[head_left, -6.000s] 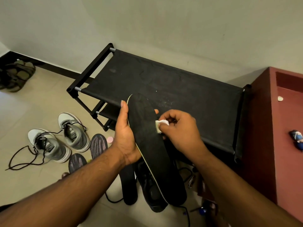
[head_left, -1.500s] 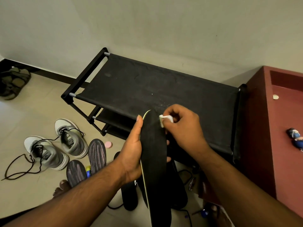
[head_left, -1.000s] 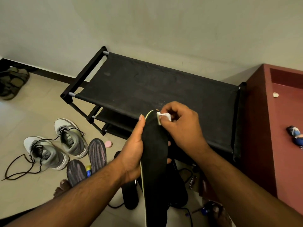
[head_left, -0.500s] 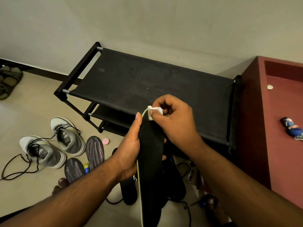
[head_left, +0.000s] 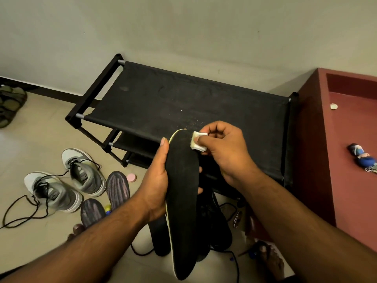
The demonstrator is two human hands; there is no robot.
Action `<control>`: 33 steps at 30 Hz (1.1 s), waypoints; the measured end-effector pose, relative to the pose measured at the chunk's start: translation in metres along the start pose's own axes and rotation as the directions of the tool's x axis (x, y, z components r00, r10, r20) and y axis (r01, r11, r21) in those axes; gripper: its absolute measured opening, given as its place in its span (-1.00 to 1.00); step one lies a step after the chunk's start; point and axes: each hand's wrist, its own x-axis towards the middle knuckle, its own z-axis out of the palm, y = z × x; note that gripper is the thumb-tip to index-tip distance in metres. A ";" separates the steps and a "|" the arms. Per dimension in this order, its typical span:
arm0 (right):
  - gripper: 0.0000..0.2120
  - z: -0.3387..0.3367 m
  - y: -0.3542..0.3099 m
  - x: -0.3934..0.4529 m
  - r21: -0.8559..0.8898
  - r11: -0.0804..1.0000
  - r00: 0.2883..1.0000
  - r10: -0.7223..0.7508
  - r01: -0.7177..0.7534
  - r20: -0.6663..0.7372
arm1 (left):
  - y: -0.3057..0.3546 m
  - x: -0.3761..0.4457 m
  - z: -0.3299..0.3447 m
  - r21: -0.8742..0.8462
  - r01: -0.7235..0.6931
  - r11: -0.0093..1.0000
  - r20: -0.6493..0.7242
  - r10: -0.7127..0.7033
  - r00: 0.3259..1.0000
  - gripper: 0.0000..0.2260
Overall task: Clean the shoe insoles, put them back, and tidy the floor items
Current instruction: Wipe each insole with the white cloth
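Observation:
My left hand (head_left: 158, 180) grips a long black insole (head_left: 182, 201) with a pale yellow edge, held upright in front of me. My right hand (head_left: 222, 152) pinches a small white wipe (head_left: 197, 142) against the insole's upper right edge near the toe. Below the held insole, a black shoe (head_left: 216, 227) and another black insole (head_left: 160, 240) lie on the floor. Two grey ribbed insoles (head_left: 118, 189) (head_left: 92, 211) rest beside a pair of grey sneakers (head_left: 67, 180) with loose black laces at the left.
A black fabric shoe rack (head_left: 183, 105) stands against the wall ahead. A dark red cabinet (head_left: 346, 160) at the right carries a coin and a blue keychain (head_left: 362, 158). A pink cap (head_left: 131, 177) and olive sandals (head_left: 10, 105) lie on the tile floor.
My right hand moved the wipe from the insole's toe tip down onto its upper right edge. The left hand keeps its hold.

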 end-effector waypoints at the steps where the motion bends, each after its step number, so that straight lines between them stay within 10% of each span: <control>1: -0.88 0.000 0.000 0.000 0.000 1.000 1.000 0.015 -0.015 0.007 | -0.001 0.000 0.000 0.012 -0.003 1.000 -0.006 0.003 1.000 -0.28; 11: -0.86 0.006 0.015 -0.003 -0.111 0.986 0.988 0.136 -0.128 0.068 | 0.012 0.003 -0.005 0.009 -0.305 0.952 -0.098 0.305 0.947 -0.39; 18: -0.84 0.010 0.016 0.000 -0.007 0.996 0.992 0.090 -0.090 0.088 | 0.002 0.001 -0.003 -0.009 -0.275 0.961 -0.061 0.274 0.960 -0.37; 28: -0.83 0.017 0.048 -0.006 -0.520 0.849 0.969 0.198 -0.094 0.148 | 0.026 0.004 -0.019 -0.190 -0.413 0.891 -0.185 0.381 0.906 -0.34; 33: -0.85 0.019 0.036 -0.001 -0.308 0.951 0.986 0.067 -0.017 0.152 | 0.022 0.004 -0.031 -0.211 -0.390 0.897 -0.179 0.356 0.917 -0.32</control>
